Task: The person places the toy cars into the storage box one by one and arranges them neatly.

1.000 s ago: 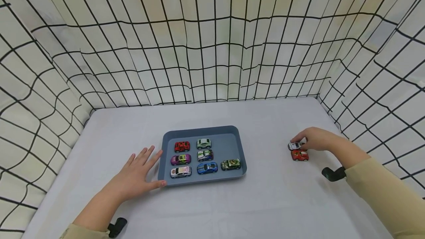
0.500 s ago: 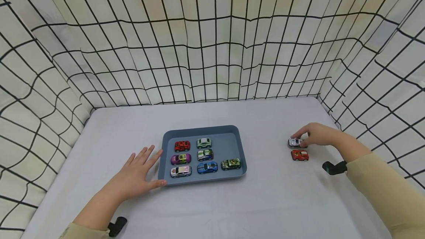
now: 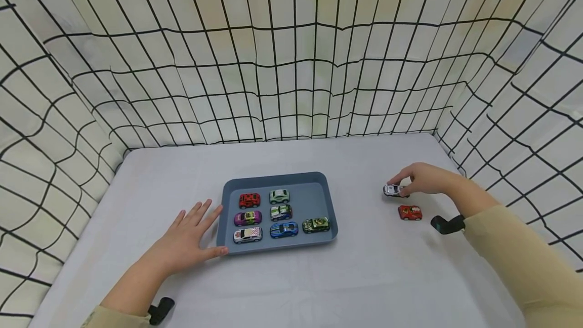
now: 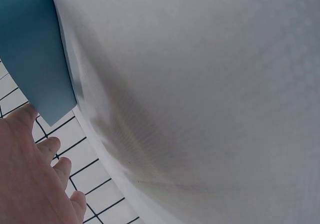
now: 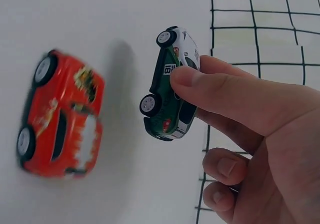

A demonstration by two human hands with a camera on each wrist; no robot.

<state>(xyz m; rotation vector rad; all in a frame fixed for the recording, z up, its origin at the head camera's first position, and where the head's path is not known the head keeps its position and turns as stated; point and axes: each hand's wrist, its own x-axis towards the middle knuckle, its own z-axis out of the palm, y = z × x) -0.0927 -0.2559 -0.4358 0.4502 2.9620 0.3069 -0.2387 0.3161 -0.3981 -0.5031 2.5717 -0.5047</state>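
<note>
Between thumb and fingers, my right hand (image 3: 423,178) pinches a white and dark green toy car (image 5: 167,86), held just off the table in the right wrist view. A red toy car (image 3: 410,212) stands on the table a little nearer to me. My left hand (image 3: 184,244) lies with spread, straight fingers at the left edge of a blue-grey tray (image 3: 319,194); its thumb touches the near left corner. Inside the tray stand several toy cars in columns, among them a blue one (image 3: 284,230) and a camouflage-patterned one (image 3: 316,224).
A white cloth covers the table (image 3: 291,287). Black grid netting (image 3: 296,65) over white sheets encloses the back and both sides. The tray's right column holds only the camouflage car, at its near end.
My right hand has lifted the white and green toy car from beside the red one and moved it left and away from me. The left hand and tray stay put.
</note>
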